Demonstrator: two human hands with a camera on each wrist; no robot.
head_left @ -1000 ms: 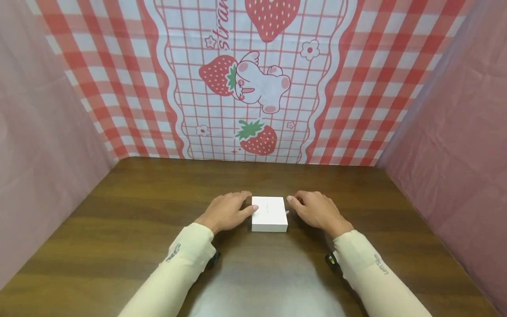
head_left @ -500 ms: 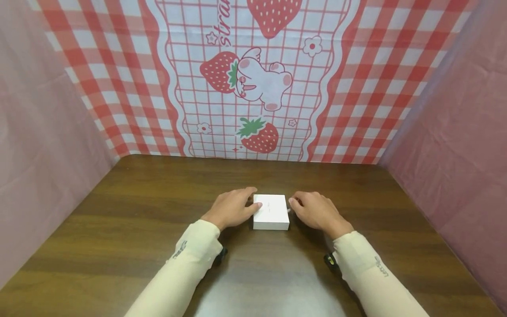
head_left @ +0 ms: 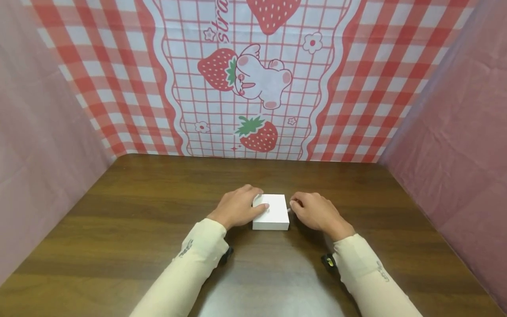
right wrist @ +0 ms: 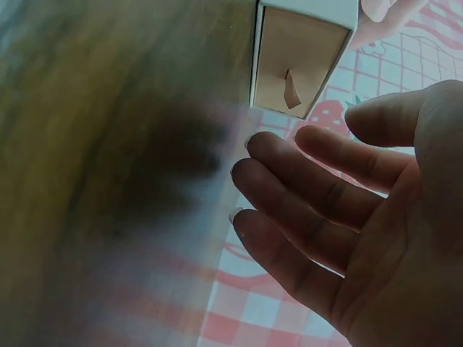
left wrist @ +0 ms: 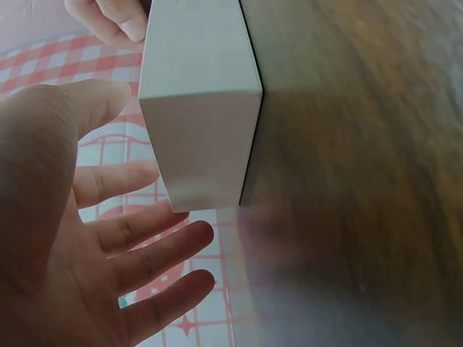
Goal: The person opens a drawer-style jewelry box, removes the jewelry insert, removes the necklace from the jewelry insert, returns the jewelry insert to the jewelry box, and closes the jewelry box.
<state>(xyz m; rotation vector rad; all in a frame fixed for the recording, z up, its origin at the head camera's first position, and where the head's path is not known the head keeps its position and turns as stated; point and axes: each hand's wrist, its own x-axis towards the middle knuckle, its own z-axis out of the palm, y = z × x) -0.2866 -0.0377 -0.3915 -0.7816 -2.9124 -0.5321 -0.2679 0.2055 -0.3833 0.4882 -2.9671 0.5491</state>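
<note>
A small flat white drawer box (head_left: 271,212) lies on the table, with a short ribbon pull tab (right wrist: 291,90) on its right end. My left hand (head_left: 240,207) is at the box's left side, its thumb over the top face and its index finger at the far left corner. In the left wrist view the fingers of my left hand (left wrist: 108,238) are spread and nearly straight beside the box's end. My right hand (head_left: 317,211) is just right of the tab, fingers loosely bent and apart from it. Nothing lies between the fingers of my right hand (right wrist: 340,202) in the right wrist view.
The brown wooden table (head_left: 119,229) extends around the box. Behind it hangs a red checked strawberry cloth (head_left: 253,97). Pink curtains (head_left: 447,132) close in both sides.
My left hand has moved right and slightly forward, so its thumb reaches farther over the box top. The right hand and the box have stayed nearly still.
</note>
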